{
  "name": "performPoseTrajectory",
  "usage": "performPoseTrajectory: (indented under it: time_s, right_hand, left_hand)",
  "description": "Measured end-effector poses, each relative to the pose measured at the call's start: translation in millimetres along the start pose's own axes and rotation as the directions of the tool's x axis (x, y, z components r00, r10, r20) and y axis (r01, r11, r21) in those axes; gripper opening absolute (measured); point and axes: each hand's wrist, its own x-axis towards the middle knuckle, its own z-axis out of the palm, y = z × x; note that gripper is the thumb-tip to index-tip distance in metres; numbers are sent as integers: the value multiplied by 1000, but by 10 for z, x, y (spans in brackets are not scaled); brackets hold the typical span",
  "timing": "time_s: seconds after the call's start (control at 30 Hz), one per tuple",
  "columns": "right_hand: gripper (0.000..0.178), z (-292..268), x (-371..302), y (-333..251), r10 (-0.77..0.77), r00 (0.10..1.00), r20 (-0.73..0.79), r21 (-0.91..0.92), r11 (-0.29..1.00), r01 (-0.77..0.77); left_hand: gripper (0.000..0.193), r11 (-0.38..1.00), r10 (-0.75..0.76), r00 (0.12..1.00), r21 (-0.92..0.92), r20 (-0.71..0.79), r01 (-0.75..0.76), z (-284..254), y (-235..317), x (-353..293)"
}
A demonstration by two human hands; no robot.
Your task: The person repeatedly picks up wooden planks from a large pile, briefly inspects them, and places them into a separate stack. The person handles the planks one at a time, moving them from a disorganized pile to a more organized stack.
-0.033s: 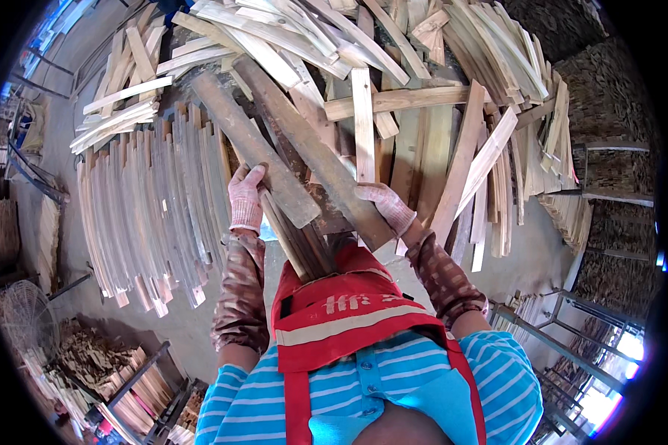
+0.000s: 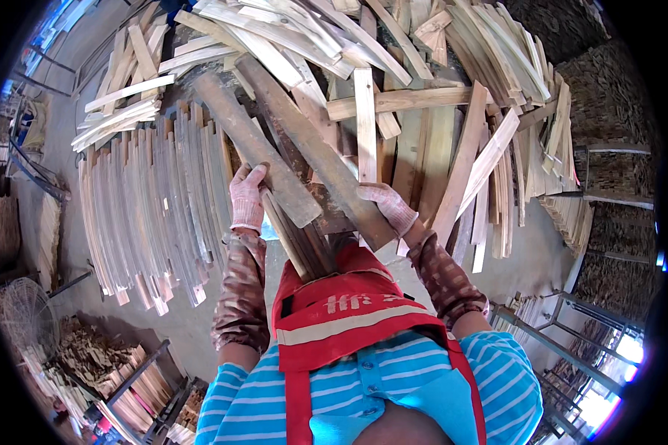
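Both of my hands wear pale, pinkish work gloves. My left hand (image 2: 246,196) is closed on the left edge of a brown wooden board (image 2: 258,152), its thumb lying on top. Another long brown plank (image 2: 315,152) slants beside it, and my right hand (image 2: 388,208) grips that one near its close end, fingers over the upper face. Between the two boards is a narrow gap that widens toward me. Below the left board, a few narrow wood strips (image 2: 298,241) point toward my red apron (image 2: 349,315). The undersides of both boards are hidden.
A row of long greyish strips (image 2: 152,208) lies side by side at left. Pale loose slats (image 2: 274,37) are heaped at the far side. More planks (image 2: 460,159) lean and cross at right. A round fan (image 2: 26,319) stands lower left, and metal racks (image 2: 564,348) lower right.
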Motion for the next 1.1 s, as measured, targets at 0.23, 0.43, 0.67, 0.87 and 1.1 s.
performPoseTrajectory:
  time_s: [0.23,0.43,0.67,0.87,1.1]
  right_hand:
    - [61,44,-16,-69,6,999,-43,-241,970,-16]
    - [68,-28,35,276,-55,997,-46,-240,970,42]
    - [69,26,-18,329,-15,994,-109,-190,982,-6]
    - [66,116,-140,151,-28,996,-85,-220,975,9]
    - [52,329,-37,161,-63,996,-64,-196,979,49]
  left_hand:
    - [25,999,-33,999,-41,-42,32,-63,-40,-78]
    - [29,1000,-8,995,0,-97,8,-221,-63,-167]
    - [41,994,-65,996,-89,-69,59,-1040,-672,-412]
    - [40,964,-249,951,-137,-182,226,-1168,-1632,-371]
    - [41,351,-192,980,930,-43,110,-1743,-1627,68]
